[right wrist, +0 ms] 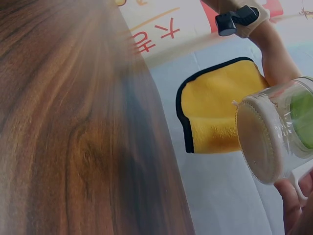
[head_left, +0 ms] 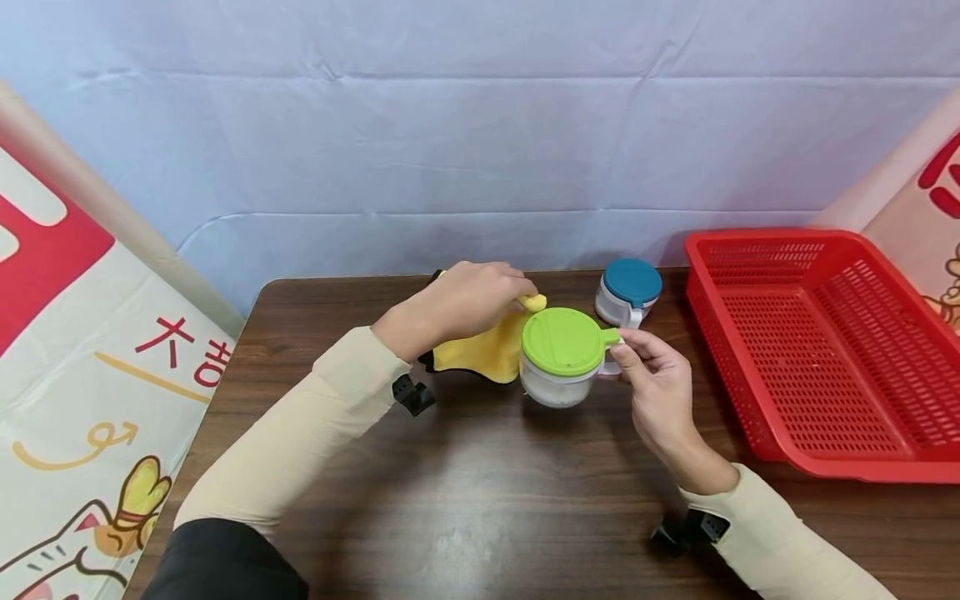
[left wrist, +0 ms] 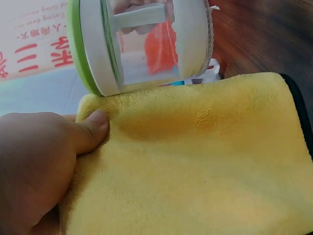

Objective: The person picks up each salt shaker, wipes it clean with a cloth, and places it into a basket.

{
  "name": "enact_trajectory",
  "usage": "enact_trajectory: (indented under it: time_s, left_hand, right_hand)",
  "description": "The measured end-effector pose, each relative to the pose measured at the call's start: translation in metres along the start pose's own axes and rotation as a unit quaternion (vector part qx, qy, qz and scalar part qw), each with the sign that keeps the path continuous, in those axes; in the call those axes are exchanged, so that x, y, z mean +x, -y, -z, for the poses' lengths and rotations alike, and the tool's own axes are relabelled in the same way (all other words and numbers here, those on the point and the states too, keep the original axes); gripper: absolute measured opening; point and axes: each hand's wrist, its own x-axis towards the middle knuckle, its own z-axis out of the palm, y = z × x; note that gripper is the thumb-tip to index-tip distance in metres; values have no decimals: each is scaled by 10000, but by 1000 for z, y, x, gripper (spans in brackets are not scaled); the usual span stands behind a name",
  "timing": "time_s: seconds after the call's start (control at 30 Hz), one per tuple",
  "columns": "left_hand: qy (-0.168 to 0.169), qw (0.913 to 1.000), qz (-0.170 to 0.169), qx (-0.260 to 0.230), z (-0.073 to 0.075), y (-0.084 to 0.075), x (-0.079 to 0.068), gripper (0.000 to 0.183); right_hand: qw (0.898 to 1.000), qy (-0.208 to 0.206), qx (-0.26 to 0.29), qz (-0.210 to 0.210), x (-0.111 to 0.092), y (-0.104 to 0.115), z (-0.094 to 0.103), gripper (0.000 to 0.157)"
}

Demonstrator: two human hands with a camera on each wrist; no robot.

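Observation:
My right hand (head_left: 662,392) pinches the handle of a clear seasoning jar (head_left: 558,387) with a green lid, white contents showing at its bottom. It appears raised off the table. In my left hand (head_left: 476,298) is a yellow cloth (head_left: 480,354) with dark edging, gripped at its upper edge between thumb and fingers. The left wrist view shows the cloth (left wrist: 195,161) against or very close to the jar's side, the thumb lying on the fabric. From the right wrist, the jar's base (right wrist: 254,142) faces the camera and the fingers (right wrist: 292,205) are partly cut off.
A second jar with a blue lid (head_left: 632,282) stands behind, near the table's back edge. To the right sits a red perforated plastic basket (head_left: 765,417). A pale cloth backdrop (head_left: 480,150) hangs behind the brown wooden table (head_left: 465,508), and a printed sheet (head_left: 82,417) lies along the left.

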Motion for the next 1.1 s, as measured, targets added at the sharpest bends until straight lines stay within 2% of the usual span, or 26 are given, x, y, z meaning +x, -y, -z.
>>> enact_trajectory:
  time_s: [0.17, 0.37, 0.77, 1.1]
  left_hand:
    - [65, 10000, 15, -5, -1, 1, -5, 24]
    - [-15, 10000, -39, 27, -4, 1, -10, 24]
    - [-84, 9996, -229, 114, -3, -5, -23, 24]
    - [-162, 9989, -435, 102, -3, -11, -28, 24]
  right_hand:
    - [9996, 15, 277, 9, 1, 0, 1, 26]
    - [9989, -8, 455, 84, 3, -1, 3, 24]
    - [9993, -127, 332, 65, 5, 0, 5, 22]
    - [9993, -267, 255, -11, 7, 1, 7, 22]
